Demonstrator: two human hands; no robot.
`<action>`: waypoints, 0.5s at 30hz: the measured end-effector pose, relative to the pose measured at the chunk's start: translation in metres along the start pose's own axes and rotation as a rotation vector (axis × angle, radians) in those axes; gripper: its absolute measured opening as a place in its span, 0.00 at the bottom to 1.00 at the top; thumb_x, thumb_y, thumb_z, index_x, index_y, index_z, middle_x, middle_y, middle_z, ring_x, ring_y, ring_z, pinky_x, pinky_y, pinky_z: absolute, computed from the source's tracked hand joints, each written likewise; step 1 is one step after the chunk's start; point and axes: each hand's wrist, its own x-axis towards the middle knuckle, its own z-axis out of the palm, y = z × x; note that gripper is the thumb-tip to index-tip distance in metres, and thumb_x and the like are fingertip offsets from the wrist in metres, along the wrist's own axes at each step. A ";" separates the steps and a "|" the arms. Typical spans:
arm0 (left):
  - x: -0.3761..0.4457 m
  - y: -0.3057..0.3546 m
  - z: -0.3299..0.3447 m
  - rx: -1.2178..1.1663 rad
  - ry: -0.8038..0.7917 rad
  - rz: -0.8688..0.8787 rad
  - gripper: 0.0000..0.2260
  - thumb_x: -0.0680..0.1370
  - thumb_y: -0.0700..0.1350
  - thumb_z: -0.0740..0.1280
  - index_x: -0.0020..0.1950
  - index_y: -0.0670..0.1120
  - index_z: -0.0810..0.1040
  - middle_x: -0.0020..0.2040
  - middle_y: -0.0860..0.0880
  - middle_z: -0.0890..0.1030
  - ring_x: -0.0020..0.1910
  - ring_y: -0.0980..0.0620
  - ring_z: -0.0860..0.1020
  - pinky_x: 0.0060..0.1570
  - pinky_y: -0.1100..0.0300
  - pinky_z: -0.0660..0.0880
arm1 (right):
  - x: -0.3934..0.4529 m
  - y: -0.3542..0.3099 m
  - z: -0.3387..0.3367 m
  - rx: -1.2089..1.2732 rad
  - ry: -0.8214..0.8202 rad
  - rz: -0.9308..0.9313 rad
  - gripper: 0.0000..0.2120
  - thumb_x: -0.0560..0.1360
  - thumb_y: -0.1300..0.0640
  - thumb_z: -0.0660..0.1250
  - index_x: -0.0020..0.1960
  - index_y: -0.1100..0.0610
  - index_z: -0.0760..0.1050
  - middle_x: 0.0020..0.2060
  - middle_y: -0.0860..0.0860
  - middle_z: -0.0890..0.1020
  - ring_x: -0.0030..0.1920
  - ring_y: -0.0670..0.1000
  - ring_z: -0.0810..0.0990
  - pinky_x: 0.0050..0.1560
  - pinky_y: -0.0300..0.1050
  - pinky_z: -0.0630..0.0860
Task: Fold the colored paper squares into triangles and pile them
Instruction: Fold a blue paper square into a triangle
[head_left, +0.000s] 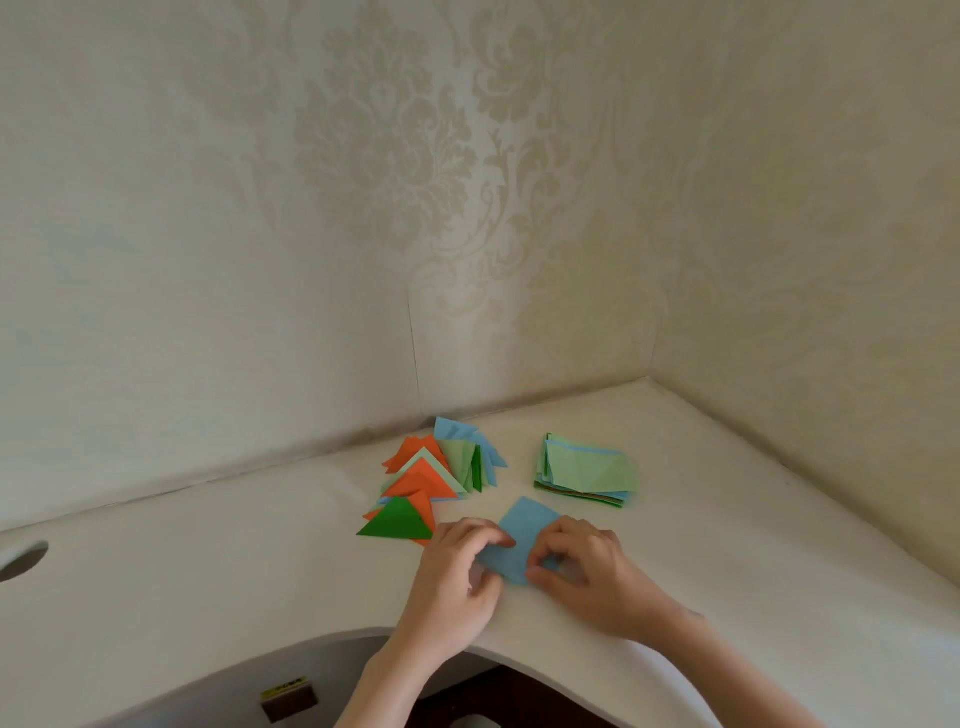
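A light blue paper square (522, 535) lies on the cream table between my hands. My left hand (457, 577) has its fingers curled over the square's left edge and pinches it. My right hand (582, 571) pinches the square's lower right corner with curled fingers. To the left behind them spreads a pile of folded triangles (431, 478) in orange, green, pale green and blue, with a dark green triangle (397, 522) at its front. At the right stands a stack of unfolded squares (587, 470), pale green on top.
The table (208, 571) sits in a corner of two wallpapered walls. Its front edge curves inward near my arms. A round cable hole (21, 558) is at the far left. A small dark box with a yellow label (288, 696) lies below the table edge.
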 end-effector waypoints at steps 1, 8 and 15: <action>0.000 -0.001 0.000 0.005 0.011 0.008 0.16 0.71 0.36 0.66 0.51 0.55 0.78 0.53 0.63 0.75 0.58 0.60 0.70 0.58 0.72 0.64 | 0.000 0.000 -0.004 0.038 -0.005 -0.023 0.04 0.73 0.43 0.65 0.43 0.43 0.75 0.45 0.38 0.75 0.48 0.38 0.73 0.55 0.44 0.69; 0.001 -0.005 0.004 0.055 0.062 0.017 0.09 0.72 0.39 0.72 0.42 0.53 0.80 0.43 0.61 0.76 0.49 0.59 0.74 0.50 0.72 0.66 | -0.003 0.002 -0.017 0.093 0.081 -0.076 0.07 0.72 0.48 0.71 0.47 0.49 0.77 0.45 0.43 0.78 0.47 0.42 0.77 0.49 0.37 0.73; 0.001 -0.010 0.001 0.035 0.030 0.030 0.02 0.74 0.47 0.71 0.42 0.50 0.80 0.43 0.60 0.77 0.49 0.59 0.74 0.49 0.69 0.68 | -0.018 0.008 -0.004 0.049 0.131 -0.094 0.12 0.72 0.39 0.67 0.42 0.47 0.79 0.49 0.39 0.75 0.49 0.38 0.76 0.53 0.34 0.72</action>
